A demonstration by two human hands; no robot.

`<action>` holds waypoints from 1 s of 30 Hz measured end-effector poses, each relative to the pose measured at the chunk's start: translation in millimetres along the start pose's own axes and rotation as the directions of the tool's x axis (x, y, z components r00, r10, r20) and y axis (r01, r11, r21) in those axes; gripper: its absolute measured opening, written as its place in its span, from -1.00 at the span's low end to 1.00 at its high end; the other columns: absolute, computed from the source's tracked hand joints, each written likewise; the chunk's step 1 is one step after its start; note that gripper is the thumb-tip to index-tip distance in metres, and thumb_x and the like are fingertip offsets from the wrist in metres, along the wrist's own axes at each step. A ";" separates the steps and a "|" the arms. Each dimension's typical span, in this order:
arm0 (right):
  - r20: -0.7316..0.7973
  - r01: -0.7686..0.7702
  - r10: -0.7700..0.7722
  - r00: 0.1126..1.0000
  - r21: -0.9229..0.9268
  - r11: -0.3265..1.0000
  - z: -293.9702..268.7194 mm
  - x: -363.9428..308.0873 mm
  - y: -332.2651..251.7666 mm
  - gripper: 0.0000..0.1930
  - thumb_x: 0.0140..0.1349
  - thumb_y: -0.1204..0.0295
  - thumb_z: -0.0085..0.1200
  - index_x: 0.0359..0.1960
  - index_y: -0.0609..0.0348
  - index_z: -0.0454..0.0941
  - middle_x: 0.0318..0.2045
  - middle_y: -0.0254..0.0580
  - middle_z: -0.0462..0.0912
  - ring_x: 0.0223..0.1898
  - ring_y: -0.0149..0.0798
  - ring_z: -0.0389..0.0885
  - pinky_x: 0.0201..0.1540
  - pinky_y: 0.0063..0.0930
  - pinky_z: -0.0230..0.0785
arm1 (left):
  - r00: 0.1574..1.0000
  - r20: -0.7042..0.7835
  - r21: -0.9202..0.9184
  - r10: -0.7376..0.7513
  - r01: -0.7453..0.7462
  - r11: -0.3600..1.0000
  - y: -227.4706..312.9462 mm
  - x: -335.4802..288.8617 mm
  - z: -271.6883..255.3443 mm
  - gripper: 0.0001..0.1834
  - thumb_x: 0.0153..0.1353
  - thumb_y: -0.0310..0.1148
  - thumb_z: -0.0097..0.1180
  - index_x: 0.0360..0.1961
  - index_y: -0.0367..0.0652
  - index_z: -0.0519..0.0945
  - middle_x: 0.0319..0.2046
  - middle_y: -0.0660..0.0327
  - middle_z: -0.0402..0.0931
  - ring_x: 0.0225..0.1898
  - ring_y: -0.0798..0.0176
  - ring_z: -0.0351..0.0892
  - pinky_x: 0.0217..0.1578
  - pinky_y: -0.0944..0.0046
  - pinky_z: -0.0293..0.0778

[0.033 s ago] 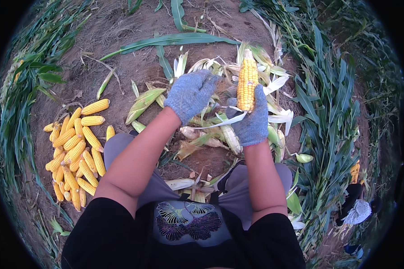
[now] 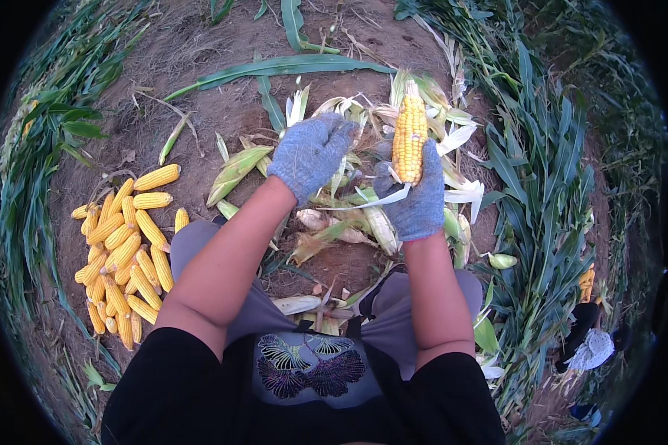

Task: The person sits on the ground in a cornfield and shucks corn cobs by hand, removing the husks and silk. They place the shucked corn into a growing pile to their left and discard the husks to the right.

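Note:
My right hand, in a grey knit glove, is closed around the lower end of a husked ear of corn. The ear stands upright with its pale tip up, and some rows have gaps. A pale strip of husk trails from its base. To the left, my left hand, also gloved, is raised with its fingers curled together, apart from the ear; whether anything is in them is hidden. Beneath both hands lie loose husks and a partly husked ear.
A heap of bare yellow corn ears lies on the soil by my left knee. An unhusked green ear rests left of the husks. Cut stalks and leaves bank up along the right. A long green leaf crosses the ground ahead.
My left hand has shifted slightly to the left, away from the ear. My right hand keeps its hold on the ear of corn, almost unmoved.

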State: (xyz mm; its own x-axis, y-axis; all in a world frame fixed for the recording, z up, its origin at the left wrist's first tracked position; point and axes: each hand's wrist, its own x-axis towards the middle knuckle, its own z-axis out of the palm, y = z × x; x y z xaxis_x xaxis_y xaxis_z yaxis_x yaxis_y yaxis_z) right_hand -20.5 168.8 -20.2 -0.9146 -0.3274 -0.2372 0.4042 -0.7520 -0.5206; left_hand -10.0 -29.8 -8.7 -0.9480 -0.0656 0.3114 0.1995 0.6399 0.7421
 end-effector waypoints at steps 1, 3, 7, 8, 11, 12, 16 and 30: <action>0.014 -0.015 0.015 1.000 0.003 1.000 -1.2 0.0 0.1 -0.46 0.36 -0.02 0.02 0.15 0.13 0.42 -0.18 -0.08 0.64 -0.29 -0.24 0.65 -0.31 -0.40 0.60 | 0.999 -0.023 -0.026 -0.038 0.037 0.999 -2.4 -1.2 -4.4 -0.68 0.35 -0.18 0.04 -0.17 -0.23 0.64 -0.27 -0.12 0.59 -0.24 -0.17 0.61 -0.19 0.00 0.49; 0.045 -0.046 0.046 0.998 0.008 0.999 -5.8 0.3 -1.3 -0.44 0.37 -0.01 0.01 0.18 0.20 0.41 -0.17 -0.05 0.63 -0.33 -0.20 0.67 -0.35 -0.42 0.62 | 0.994 -0.100 -0.109 -0.045 0.034 0.994 -15.3 5.3 -4.5 -0.67 0.34 -0.17 0.08 -0.13 -0.24 0.64 -0.37 0.06 0.59 -0.35 0.08 0.57 -0.28 0.13 0.48; 0.134 -0.005 0.030 0.991 -0.182 0.983 -8.6 -0.8 7.8 -0.47 0.38 0.04 0.02 0.18 0.20 0.39 -0.11 -0.06 0.63 -0.16 -0.18 0.66 -0.13 -0.31 0.62 | 0.972 0.043 -0.405 -0.232 0.229 0.885 -2.2 5.3 -6.9 -0.61 0.35 -0.12 0.10 -0.02 -0.24 0.59 -0.35 0.20 0.53 -0.37 0.34 0.48 -0.33 0.28 0.44; 0.145 -0.030 0.051 0.988 -0.149 0.988 -11.5 0.4 10.0 -0.46 0.39 0.14 0.05 0.24 0.26 0.34 0.00 -0.09 0.60 -0.05 -0.18 0.62 0.00 -0.31 0.55 | 0.971 0.074 -0.419 -0.229 0.239 0.876 5.3 4.2 -2.2 -0.60 0.33 -0.11 0.11 -0.03 -0.25 0.58 -0.26 0.08 0.58 -0.25 0.19 0.56 -0.20 0.18 0.47; 0.141 0.310 -0.277 0.951 -0.375 0.874 -3.9 4.9 21.5 -0.45 0.40 0.24 0.06 0.31 0.27 0.28 0.08 -0.15 0.54 0.07 -0.21 0.55 0.12 -0.32 0.45 | 0.964 0.197 -0.351 -0.176 0.237 0.906 15.8 -8.2 15.1 -0.44 0.34 -0.01 0.10 0.13 -0.28 0.49 -0.05 -0.09 0.60 -0.01 0.03 0.62 0.01 0.09 0.50; 0.110 0.293 -0.272 0.956 -0.410 0.863 1.2 0.3 17.5 -0.45 0.41 0.29 0.04 0.35 0.25 0.25 0.10 -0.19 0.52 0.13 -0.26 0.49 0.17 -0.33 0.38 | 0.968 0.221 -0.337 -0.118 0.189 0.922 24.6 -19.0 19.2 -0.41 0.36 -0.03 0.10 0.19 -0.31 0.44 0.00 -0.04 0.59 0.00 0.12 0.60 0.00 0.15 0.51; 0.097 0.255 -0.236 0.967 -0.393 0.884 3.1 2.1 19.6 -0.50 0.44 0.23 -0.02 0.30 0.23 0.27 0.07 -0.15 0.54 0.05 -0.19 0.56 0.13 -0.24 0.44 | 0.827 0.543 -0.520 -0.142 0.465 0.716 17.9 -38.7 36.9 -0.47 0.39 -0.11 0.05 0.20 -0.30 0.45 -0.02 -0.04 0.61 -0.03 0.07 0.62 0.03 0.12 0.50; -0.211 0.021 -0.015 0.977 0.025 0.999 -47.4 26.3 5.7 -0.48 0.36 0.02 0.08 0.10 0.22 0.44 -0.26 -0.09 0.61 -0.32 -0.22 0.61 -0.14 -0.22 0.54 | 0.829 0.528 0.005 0.184 -0.219 0.976 29.0 -58.8 28.2 -0.77 0.19 -0.25 0.06 -0.22 -0.09 0.63 -0.36 -0.06 0.64 -0.29 -0.20 0.66 -0.25 -0.11 0.56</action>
State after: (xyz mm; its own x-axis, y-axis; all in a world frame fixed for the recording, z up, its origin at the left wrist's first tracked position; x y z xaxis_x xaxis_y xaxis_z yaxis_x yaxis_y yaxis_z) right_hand -41.9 183.0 -68.3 -0.8984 -0.1878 -0.3969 0.3846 -0.7729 -0.5048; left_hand 44.5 14.2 -22.2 -0.8802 0.4676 0.0810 0.4015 0.6426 0.6526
